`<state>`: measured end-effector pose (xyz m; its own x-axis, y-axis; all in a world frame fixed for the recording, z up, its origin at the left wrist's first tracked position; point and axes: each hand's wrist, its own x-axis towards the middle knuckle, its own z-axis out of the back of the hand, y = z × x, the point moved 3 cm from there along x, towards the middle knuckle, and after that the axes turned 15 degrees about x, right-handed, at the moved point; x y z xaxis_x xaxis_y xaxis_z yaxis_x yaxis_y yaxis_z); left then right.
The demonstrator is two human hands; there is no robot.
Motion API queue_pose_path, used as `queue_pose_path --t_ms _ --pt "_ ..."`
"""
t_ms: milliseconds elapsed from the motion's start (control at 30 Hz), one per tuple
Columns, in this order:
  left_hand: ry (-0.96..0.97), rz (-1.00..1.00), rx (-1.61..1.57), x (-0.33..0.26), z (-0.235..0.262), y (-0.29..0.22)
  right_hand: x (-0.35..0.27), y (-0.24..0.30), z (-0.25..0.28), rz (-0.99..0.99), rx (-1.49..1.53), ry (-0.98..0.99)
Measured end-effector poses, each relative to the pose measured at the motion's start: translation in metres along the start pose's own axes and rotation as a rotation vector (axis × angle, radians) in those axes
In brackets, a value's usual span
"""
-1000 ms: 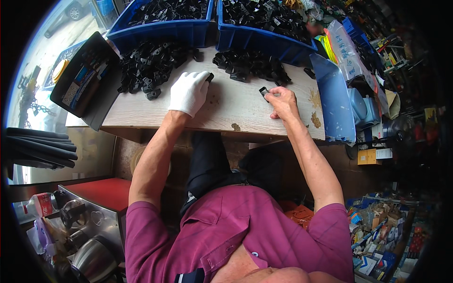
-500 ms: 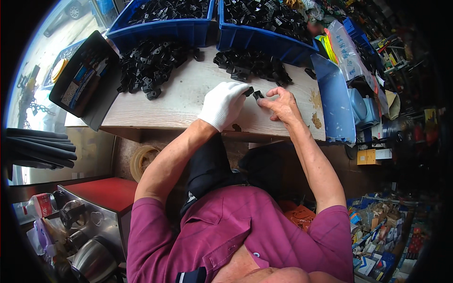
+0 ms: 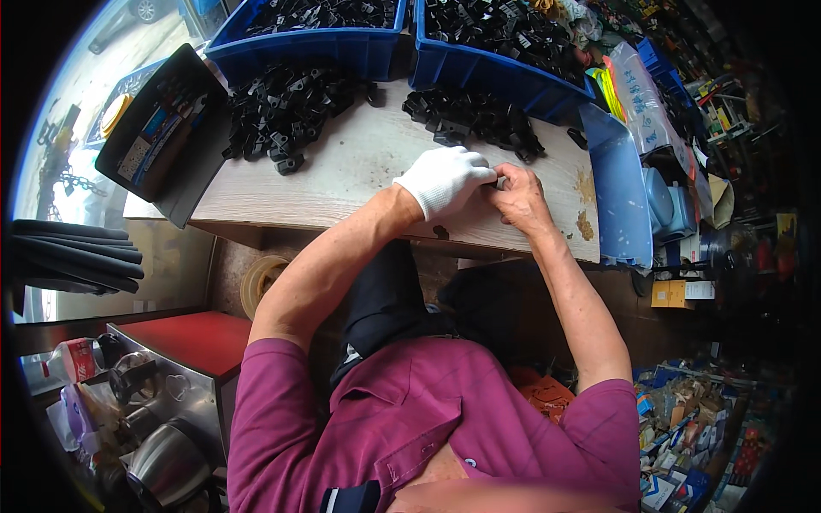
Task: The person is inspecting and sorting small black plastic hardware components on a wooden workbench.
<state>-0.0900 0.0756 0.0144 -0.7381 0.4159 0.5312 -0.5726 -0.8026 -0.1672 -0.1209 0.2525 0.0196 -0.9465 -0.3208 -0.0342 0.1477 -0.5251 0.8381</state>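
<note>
Two hands meet over a small black part near the front edge of the tabletop.

The left hand point(image 3: 445, 178), in a white glove, and the bare right hand point(image 3: 517, 198) touch each other, with the fingers of both closed around a small black piece point(image 3: 499, 181) that is almost hidden between them. It looks like stiff, light plastic, probably best pinched by its outer sides. Two heaps of similar black parts point(image 3: 286, 107) point(image 3: 470, 120) lie toward the back edge of the wooden tabletop point(image 3: 359, 175), before two blue bins point(image 3: 342, 51).
</note>
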Motion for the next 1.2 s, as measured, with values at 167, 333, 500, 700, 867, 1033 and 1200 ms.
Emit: queue_pose_path --t_ms 167,333,500,700,867,1033,1200 --pt "0.076 -0.107 0.017 0.004 0.0 0.0 -0.005 0.01 -0.002 -0.02 0.091 0.034" --pt "0.006 -0.127 0.037 0.002 -0.005 -0.001 -0.007 0.011 -0.001 -0.094 0.163 0.024" --pt "0.005 -0.102 0.029 -0.003 -0.006 -0.002 -0.005 0.008 -0.001 -0.108 0.157 0.02" --pt "-0.114 -0.064 0.044 -0.011 -0.004 -0.012 -0.008 0.013 -0.002 -0.084 0.188 0.06" --pt "-0.069 -0.042 0.048 -0.013 0.0 -0.015 -0.005 0.009 -0.003 -0.072 0.163 0.056" --pt "-0.065 -0.014 0.062 -0.02 0.005 -0.017 -0.003 0.011 -0.003 -0.013 0.088 0.099" --pt "-0.03 -0.005 0.129 -0.022 0.01 -0.019 -0.002 0.009 -0.003 -0.027 0.113 0.106"
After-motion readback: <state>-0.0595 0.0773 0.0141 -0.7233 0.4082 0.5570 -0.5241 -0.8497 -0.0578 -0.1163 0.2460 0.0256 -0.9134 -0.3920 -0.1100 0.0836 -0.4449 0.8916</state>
